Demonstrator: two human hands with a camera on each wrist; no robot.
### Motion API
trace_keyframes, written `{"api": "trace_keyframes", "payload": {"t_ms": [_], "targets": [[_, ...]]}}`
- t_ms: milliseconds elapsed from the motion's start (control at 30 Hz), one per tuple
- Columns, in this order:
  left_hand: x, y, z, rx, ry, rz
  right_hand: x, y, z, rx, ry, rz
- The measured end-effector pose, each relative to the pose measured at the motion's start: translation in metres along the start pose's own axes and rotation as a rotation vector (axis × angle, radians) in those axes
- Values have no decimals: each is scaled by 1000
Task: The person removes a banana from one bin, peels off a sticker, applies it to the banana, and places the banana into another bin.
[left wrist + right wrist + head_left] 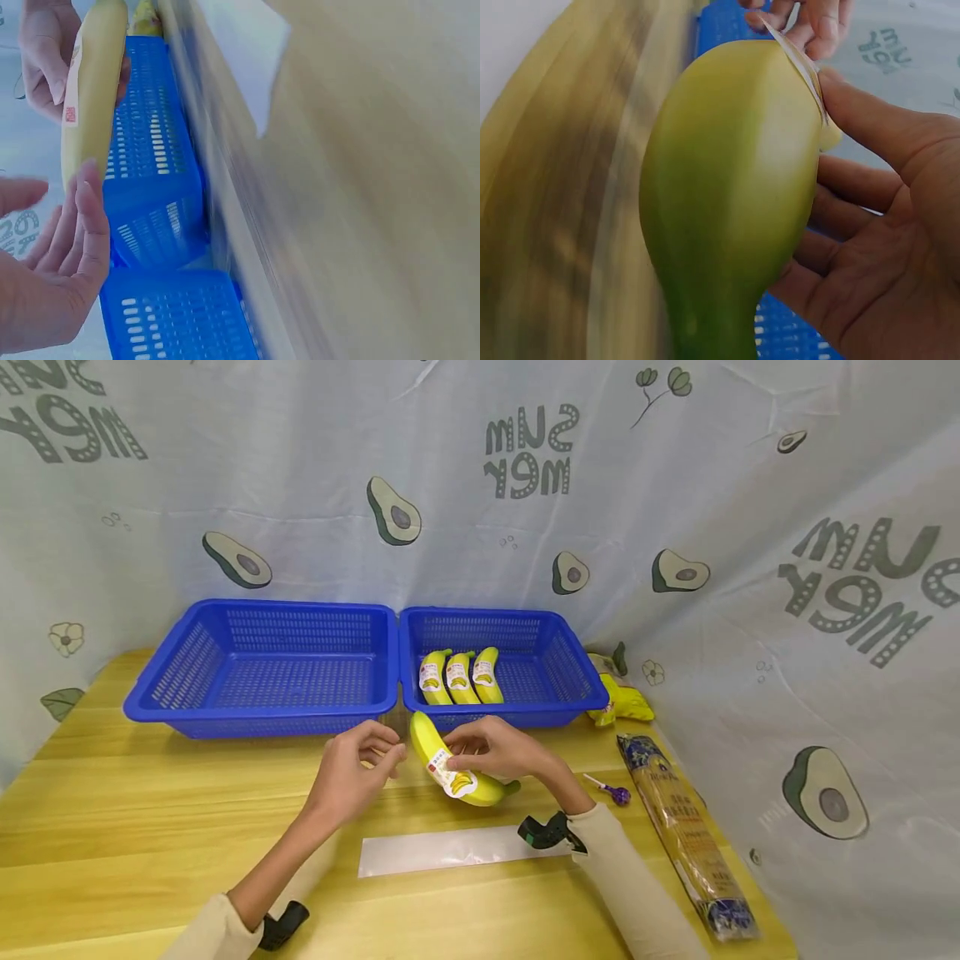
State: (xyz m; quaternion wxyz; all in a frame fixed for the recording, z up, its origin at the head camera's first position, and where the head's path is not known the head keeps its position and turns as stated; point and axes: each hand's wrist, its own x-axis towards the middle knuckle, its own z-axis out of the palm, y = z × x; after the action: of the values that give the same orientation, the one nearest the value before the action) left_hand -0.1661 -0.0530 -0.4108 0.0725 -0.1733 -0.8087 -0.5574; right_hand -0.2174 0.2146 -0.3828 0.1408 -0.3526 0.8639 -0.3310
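Observation:
My right hand [495,748] grips a yellow banana [424,735] with a white label, thumb on the label and fingers behind it. The banana is held over the table in front of the right basket, its green stem pointing right and toward me. In the right wrist view one edge of the label [799,64] stands off the peel. My left hand [356,773] holds nothing; its loosely bent fingers [88,225] are right by the banana's far tip. Three labelled bananas [461,678] lie side by side in the right blue basket [504,718].
Another blue basket [277,725] stands at the left, holding nothing. A white strip [450,850] lies before me. To the right are a purple lollipop [619,795], a long noodle packet [686,835] and a yellow bag [626,700]. A printed curtain [465,568] hangs behind.

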Motion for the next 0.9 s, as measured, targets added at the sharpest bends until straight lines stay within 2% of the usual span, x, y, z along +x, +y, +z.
{"api": "trace_keyframes", "payload": {"t_ms": [133,233,367,467,700,900], "targets": [[10,-1,5,-141,6,-66,-8,0,-11,63,17,19],[17,-2,10,-270,-26,-154,-12,-1,-18,106,28,34],[25,-2,17,-429,-22,-286,-14,-2,-26,125,37,49],[31,0,22,-537,-4,-351,-14,-4,-33,113,59,63],[37,0,29,-649,34,-431,-9,-8,-56,124,122,136],[40,-5,35,-737,105,-449,1,-3,-80,117,193,209]]}}
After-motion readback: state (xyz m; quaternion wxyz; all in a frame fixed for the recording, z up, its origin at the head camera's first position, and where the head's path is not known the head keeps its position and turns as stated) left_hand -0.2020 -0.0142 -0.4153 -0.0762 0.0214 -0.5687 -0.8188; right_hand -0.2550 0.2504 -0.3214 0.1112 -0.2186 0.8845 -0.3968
